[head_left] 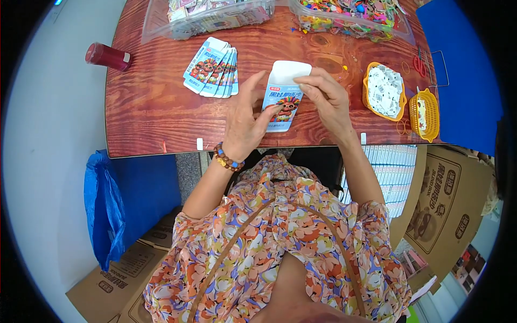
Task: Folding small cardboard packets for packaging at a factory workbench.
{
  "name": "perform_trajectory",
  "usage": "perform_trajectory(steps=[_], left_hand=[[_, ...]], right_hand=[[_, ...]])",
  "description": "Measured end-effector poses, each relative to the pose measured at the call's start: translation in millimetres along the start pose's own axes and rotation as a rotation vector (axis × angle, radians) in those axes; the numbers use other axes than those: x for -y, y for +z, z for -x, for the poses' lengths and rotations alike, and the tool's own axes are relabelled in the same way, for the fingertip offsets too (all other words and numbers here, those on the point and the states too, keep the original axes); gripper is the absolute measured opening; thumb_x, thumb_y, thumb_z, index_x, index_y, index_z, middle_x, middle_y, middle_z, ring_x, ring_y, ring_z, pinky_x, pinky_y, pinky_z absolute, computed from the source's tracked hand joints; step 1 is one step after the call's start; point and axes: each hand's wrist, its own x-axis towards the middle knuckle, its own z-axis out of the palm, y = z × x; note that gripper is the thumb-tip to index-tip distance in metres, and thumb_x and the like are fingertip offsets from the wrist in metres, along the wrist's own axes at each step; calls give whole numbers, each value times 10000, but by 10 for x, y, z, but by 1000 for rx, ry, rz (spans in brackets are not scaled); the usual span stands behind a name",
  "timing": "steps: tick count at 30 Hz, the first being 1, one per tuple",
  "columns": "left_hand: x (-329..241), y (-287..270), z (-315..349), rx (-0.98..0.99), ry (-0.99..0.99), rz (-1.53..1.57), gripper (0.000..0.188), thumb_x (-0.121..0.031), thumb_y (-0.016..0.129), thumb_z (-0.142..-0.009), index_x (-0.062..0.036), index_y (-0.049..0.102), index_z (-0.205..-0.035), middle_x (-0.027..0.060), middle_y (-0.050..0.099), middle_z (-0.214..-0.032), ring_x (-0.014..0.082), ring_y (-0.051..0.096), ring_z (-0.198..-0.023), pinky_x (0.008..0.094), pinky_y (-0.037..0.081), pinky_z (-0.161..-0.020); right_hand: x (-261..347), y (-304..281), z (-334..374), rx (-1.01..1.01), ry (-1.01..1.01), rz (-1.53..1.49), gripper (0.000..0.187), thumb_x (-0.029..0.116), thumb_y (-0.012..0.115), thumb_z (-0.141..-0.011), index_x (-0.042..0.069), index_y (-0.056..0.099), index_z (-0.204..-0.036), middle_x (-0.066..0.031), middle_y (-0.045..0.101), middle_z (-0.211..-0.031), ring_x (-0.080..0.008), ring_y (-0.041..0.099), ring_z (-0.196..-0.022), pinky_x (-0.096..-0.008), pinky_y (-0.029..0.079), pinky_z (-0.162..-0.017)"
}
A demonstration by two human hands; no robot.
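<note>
A small light-blue cardboard box (280,121) with a cartoon figure on its front stands in front of me, its white top flap (291,70) raised. My left hand (245,116) is at the box's left side, thumb across the printed front and index finger stretched up along the edge; its other fingers are mostly hidden. At the top right, my right hand (329,102) pinches the flap's edge between thumb and fingers. Left of my hands, a fanned stack of matching flat boxes (212,70) lies on the wooden table (156,116).
Two clear bins, one of packets (226,19) and one of colourful small pieces (344,24), stand at the back. Yellow baskets (403,110) with white sachets (385,91) sit right, near red scissors (419,63). A dark red bottle (109,57) lies at the left edge.
</note>
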Motion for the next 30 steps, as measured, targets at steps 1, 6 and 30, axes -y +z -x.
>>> perform_trajectory(steps=[1,6,30], left_hand=[[8,-9,1,1,-2,-2,569,-39,761,-797,-16,509,-1307,146,679,-989,259,684,-834,339,549,-650],[-28,-129,-61,179,158,-110,548,0,713,-837,-45,466,-1324,145,665,-1052,223,686,-884,322,579,-726],[-48,-91,71,251,-87,272,592,4,720,-836,-64,393,-1324,122,641,-988,165,675,-854,291,553,-708]], right_hand=[[-8,-25,-28,-1,1,-2,173,27,607,-932,-3,683,-1085,-50,609,-1038,-127,581,-947,-253,475,-783],[-45,-114,-112,187,14,43,126,59,585,-944,-13,676,-994,-58,592,-915,-156,584,-878,-281,462,-758],[514,-322,-441,469,438,-111,208,110,655,-916,26,723,-1094,1,710,-870,-43,619,-798,-227,491,-717]])
